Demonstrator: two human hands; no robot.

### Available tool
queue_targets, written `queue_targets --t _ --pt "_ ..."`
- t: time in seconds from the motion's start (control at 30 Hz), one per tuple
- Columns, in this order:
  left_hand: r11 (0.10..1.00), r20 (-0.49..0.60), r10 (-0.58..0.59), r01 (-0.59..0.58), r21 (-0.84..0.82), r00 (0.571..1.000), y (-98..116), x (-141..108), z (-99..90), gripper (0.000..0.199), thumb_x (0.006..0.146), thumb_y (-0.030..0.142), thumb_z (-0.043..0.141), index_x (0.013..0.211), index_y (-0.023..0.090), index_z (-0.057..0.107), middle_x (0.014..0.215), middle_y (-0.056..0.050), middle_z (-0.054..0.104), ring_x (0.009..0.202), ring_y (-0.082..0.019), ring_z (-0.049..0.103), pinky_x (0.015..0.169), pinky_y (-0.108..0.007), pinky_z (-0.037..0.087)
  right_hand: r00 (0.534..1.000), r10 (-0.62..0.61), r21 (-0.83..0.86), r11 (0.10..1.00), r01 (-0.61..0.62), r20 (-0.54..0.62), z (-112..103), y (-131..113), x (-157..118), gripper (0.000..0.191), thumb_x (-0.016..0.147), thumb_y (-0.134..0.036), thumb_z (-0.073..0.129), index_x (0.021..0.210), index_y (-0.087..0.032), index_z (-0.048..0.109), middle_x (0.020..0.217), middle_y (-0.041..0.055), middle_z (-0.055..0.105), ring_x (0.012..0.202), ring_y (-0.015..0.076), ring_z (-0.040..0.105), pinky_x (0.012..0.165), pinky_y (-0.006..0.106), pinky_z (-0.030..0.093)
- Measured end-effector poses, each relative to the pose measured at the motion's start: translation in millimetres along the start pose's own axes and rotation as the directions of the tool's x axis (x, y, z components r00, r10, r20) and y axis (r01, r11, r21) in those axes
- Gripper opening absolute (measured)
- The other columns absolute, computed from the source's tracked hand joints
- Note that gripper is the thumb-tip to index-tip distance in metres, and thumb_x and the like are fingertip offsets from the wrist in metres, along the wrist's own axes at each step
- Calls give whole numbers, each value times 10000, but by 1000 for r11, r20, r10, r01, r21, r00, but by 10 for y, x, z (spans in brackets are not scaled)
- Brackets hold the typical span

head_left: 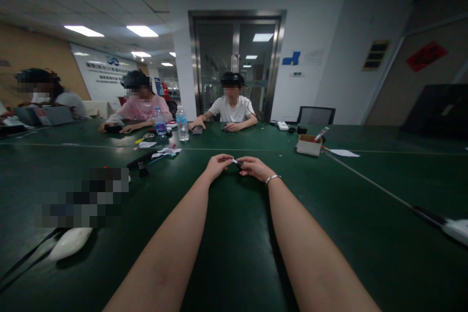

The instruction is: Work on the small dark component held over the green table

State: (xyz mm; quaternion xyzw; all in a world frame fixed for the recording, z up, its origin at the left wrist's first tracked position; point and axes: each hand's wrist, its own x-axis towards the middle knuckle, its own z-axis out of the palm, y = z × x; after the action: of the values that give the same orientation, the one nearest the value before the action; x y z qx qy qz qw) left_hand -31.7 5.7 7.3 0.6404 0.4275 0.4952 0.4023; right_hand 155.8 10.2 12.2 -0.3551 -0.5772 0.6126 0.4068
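Note:
A small black tube with a silver end [237,164] is between my two hands, just above the green table [234,253]. The fingertips of my left hand [218,165] are closed in a pinch at the silver end. My right hand [257,168] grips the black end with thumb and fingers, a silver bracelet [272,179] on its wrist. The tube is tilted, and its exact kind is too small to make out.
Two water bottles [182,124] stand left of centre. A small box [309,145] with pens sits to the right, near a white paper [344,153]. A white mouse-like object [72,243] lies at near left. A person [234,109] sits opposite; others sit at left.

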Motion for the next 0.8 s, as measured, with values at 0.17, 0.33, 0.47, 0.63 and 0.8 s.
queue_targets --t 0.17,0.33,0.47,0.63,0.8 --pt "1000 -18 -4 4 10 1000 -30 19 -5 380 666 402 672 944 142 668 945 -95 673 816 -168 593 620 -242 462 1000 -12 -23 1000 12 23 6 8 11 294 696 -1 612 958 -135 622 778 20 641 599 97 647 584 203 572" --pt "999 -33 4 -6 -42 999 -65 44 -8 399 653 424 683 934 141 664 898 -87 674 785 -161 595 620 -250 468 997 -29 -240 970 47 78 53 40 114 359 652 -19 662 984 -140 605 622 -34 596 483 71 575 445 157 473" --pt "998 -7 5 -5 -65 1000 -82 57 0 367 667 403 673 922 141 648 892 -82 661 804 -163 595 627 -253 476 994 -105 -428 898 102 15 136 73 196 322 609 -37 692 911 -130 629 599 -45 590 502 61 531 456 151 399" --pt "998 -21 56 -56 32 998 -107 114 52 236 747 302 597 916 141 628 858 -71 645 769 -149 594 648 -263 485 968 -234 -587 798 137 -92 211 131 230 231 556 -126 745 763 -126 641 669 -25 608 614 86 537 594 198 413" --pt "887 -47 240 -200 416 970 -70 114 111 157 773 277 553 817 176 664 868 -62 628 805 -163 567 759 -294 445 946 -289 -730 677 95 -145 228 190 253 233 539 -221 761 691 -140 603 643 -30 574 583 93 499 555 206 375"
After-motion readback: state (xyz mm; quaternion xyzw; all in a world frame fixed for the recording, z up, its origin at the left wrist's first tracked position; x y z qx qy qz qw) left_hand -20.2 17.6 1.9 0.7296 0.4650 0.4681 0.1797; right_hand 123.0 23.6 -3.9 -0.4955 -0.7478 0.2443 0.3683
